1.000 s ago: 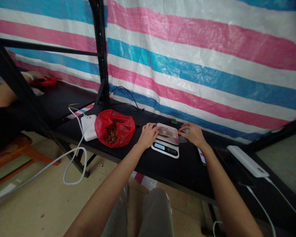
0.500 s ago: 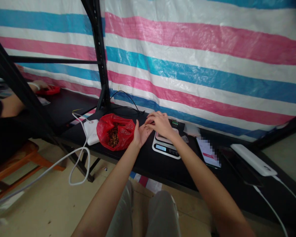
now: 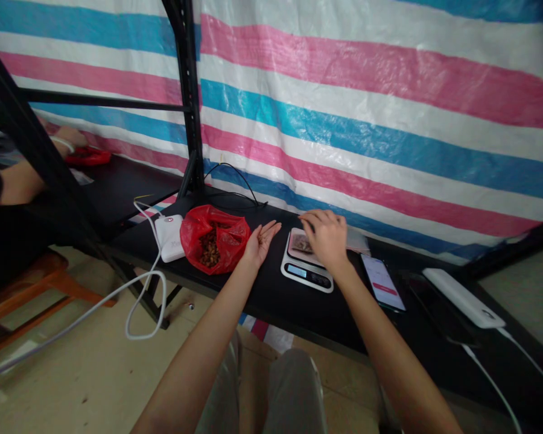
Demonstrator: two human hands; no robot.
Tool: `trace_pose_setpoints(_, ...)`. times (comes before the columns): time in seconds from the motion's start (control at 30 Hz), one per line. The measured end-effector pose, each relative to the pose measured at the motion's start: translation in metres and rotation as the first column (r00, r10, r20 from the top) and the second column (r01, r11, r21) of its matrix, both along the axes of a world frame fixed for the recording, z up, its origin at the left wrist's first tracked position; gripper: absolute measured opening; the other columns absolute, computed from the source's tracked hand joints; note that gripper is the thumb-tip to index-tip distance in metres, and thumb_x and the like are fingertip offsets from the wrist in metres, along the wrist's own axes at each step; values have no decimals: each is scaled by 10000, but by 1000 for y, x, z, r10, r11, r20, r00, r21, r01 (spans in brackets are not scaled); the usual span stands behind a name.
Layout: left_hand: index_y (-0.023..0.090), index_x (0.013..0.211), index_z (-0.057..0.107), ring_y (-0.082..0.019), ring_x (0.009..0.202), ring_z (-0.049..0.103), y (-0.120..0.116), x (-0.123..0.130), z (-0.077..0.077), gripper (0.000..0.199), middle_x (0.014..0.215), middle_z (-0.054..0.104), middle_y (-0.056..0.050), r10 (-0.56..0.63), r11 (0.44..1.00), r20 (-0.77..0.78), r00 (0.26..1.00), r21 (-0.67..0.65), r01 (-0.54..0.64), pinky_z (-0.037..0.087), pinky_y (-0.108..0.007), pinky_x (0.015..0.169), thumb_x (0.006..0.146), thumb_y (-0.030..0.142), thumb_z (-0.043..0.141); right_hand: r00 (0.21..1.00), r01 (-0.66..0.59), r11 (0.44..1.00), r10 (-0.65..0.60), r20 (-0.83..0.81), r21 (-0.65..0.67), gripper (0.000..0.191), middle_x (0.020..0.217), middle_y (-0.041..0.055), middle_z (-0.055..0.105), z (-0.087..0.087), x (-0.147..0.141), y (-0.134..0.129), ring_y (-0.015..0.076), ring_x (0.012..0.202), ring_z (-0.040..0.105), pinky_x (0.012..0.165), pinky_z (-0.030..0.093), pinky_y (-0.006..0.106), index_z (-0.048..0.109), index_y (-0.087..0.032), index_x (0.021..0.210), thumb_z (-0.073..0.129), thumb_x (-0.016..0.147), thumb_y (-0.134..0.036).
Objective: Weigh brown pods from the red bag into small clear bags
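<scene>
My left hand point(image 3: 261, 242) lies palm up and open beside a red plastic bag point(image 3: 193, 235), its fingers stretched out. Small brown specks seem to rest on the palm, too small to name. Inside the bag's open mouth are many small brown dried pieces point(image 3: 209, 249). Over a white digital kitchen scale point(image 3: 290, 269) hovers my right hand point(image 3: 328, 238), fingers bent and thumb drawn in; whatever the fingertips hold is hidden. On the scale's plate sits a small clear bag or dish with brownish contents point(image 3: 302, 243), partly behind that hand.
A white power bank point(image 3: 168, 238) with a cable stands left of the red bag. Right of the scale lie a lit phone point(image 3: 382, 282), a dark phone point(image 3: 441, 307) and a long white device point(image 3: 465, 296). A co-worker's arm point(image 3: 25, 179) reaches over the left table, beyond a black post.
My right hand has moved right, from above my left palm to over the scale. My left hand has stayed beside the red bag, its palm now in plain view.
</scene>
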State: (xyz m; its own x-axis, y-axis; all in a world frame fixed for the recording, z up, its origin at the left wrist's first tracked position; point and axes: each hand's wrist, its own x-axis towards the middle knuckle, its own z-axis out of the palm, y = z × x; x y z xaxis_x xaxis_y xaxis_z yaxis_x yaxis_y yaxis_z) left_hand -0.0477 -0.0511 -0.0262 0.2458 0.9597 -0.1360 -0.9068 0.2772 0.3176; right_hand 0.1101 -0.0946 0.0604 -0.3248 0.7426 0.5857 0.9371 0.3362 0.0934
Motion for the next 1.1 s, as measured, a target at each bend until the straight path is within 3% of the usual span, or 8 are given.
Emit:
trace_pose_setpoints(0.17, 13, 1287, 415, -226, 1097, 562, 0, 0, -1, 429, 1170, 583, -208, -11, 1000, 9, 1000, -20, 11, 559, -181, 727, 901, 176, 323, 922, 386, 894, -372, 103, -227, 339, 1092, 126, 607, -19, 96, -8, 310, 1005, 513, 767, 371, 401, 577, -220, 1109, 554, 786, -321)
trace_pose_setpoints(0.27, 20, 1293, 414, -232, 1104, 555, 3, 0, -1, 432, 1173, 582, -203, -13, 1000, 8, 1000, -19, 13, 562, -188, 731, 896, 164, 321, 940, 337, 812, -319, 121, -476, 562, 1151, 113, 594, -36, 131, -6, 297, 1003, 554, 762, 424, 377, 496, -240, 1227, 650, 699, -354)
trace_pose_setpoints(0.37, 37, 1297, 414, -229, 1098, 558, 4, 0, -2, 433, 1165, 592, -191, 7, 1000, 7, 1000, -12, -6, 563, -198, 737, 889, 149, 322, 977, 196, 814, -209, 39, -547, 551, 1192, 96, 581, -47, 138, -4, 272, 1041, 560, 814, 435, 357, 503, -234, 1226, 651, 700, -312)
trace_pose_setpoints(0.67, 15, 1293, 408, -205, 1051, 593, 0, -5, -2, 431, 1117, 618, -192, 11, 1000, -61, 998, 16, -10, 554, -176, 740, 888, 136, 320, 961, 265, 820, -270, 65, -507, 345, 906, 71, 676, -49, 134, -2, 245, 866, 625, 709, 450, 319, 632, -217, 1049, 632, 704, -201)
trace_pose_setpoints(0.8, 2, 1277, 419, -169, 960, 640, -2, 0, 3, 415, 1029, 651, -178, 1, 999, -74, 997, 42, 2, 544, -155, 740, 916, 165, 296, 951, 309, 805, -270, 152, -507, 428, 994, 88, 664, -50, 136, -8, 245, 931, 612, 760, 445, 323, 584, -228, 1156, 611, 729, -219)
trace_pose_setpoints(0.93, -3, 1232, 455, -109, 781, 669, -10, 1, 6, 391, 900, 667, -142, -35, 992, -100, 994, 118, 47, 535, -118, 677, 937, 191, 286, 918, 393, 846, -339, 204, -361, 591, 1147, 135, 594, -51, 128, -27, 295, 1018, 568, 750, 451, 375, 398, -239, 1330, 580, 771, -302)
trace_pose_setpoints(1.03, 56, 1186, 505, -17, 507, 580, -19, -25, 16, 329, 704, 628, -41, -45, 974, -187, 981, 209, 85, 450, -46, 469, 909, 108, 335, 904, 418, 879, -375, 205, -232, 517, 1139, 124, 587, -48, 123, -46, 291, 1003, 566, 736, 458, 399, 371, -243, 1331, 473, 839, -366)
trace_pose_setpoints(1.1, 97, 1146, 542, 15, 364, 428, -24, -58, 28, 303, 547, 509, 44, 37, 942, -267, 963, 332, 56, 316, -34, 345, 881, 93, 394, 910, 396, 905, -365, 196, -154, 484, 1130, 127, 586, -47, 123, -58, 279, 971, 572, 709, 463, 397, 364, -220, 1328, 390, 874, -385)
